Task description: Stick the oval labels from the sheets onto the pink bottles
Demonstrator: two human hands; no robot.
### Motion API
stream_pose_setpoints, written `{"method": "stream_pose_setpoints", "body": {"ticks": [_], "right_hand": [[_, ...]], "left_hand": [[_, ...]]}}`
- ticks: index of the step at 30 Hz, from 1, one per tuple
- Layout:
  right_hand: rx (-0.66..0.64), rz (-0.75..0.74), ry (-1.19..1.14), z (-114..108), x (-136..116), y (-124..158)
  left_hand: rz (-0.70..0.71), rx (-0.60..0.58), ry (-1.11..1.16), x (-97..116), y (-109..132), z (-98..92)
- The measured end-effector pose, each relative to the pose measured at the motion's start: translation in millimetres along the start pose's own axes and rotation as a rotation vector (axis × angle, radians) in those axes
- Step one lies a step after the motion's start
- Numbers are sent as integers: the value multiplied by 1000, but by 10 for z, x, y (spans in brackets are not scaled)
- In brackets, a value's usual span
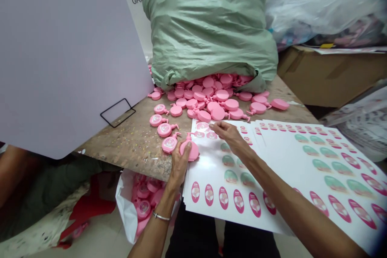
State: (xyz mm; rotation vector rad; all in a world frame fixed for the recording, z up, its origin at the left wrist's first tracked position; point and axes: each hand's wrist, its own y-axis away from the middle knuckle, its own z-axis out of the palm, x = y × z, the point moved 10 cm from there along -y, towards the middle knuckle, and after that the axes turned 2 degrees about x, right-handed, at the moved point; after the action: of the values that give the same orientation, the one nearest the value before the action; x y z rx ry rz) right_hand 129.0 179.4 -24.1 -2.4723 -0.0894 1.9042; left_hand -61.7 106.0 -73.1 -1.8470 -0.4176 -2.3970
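Wrapped round a pink toy bottle [189, 151] with a small pump top, my left hand [180, 158] is at the table's front edge. My right hand [223, 131] pinches at the upper part of a white sticker sheet [208, 169], its fingertips by a round pink sticker [202, 126]. Whether the sticker is lifted off the sheet cannot be made out. Left of my left hand, several pink bottles with round labels lie in a row, one of them [169, 144] close to my fingers. Behind the sheet lies a heap of unlabelled pink bottles [217, 105].
A green sack [211, 28] spills the bottles at the back. More sticker sheets [284, 161] lie at the right. A pale panel [66, 56] stands at the left, with a person's arm [12, 169] beyond it. Below the edge hangs a white bag [124, 201] of pink bottles.
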Motion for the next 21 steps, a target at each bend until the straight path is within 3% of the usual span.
{"method": "stream_pose_setpoints", "body": {"ticks": [5, 9, 15, 21], "right_hand": [[-53, -181, 31, -27, -415, 474], [-53, -255, 133, -5, -572, 745], [-10, -292, 159, -69, -601, 853], [16, -298, 137, -105, -632, 883]], "left_hand": [[-150, -103, 187, 122, 230, 217], [-252, -166, 243, 136, 385, 413], [-235, -218, 232, 179, 446, 553], [-224, -219, 243, 209, 456, 573]]}}
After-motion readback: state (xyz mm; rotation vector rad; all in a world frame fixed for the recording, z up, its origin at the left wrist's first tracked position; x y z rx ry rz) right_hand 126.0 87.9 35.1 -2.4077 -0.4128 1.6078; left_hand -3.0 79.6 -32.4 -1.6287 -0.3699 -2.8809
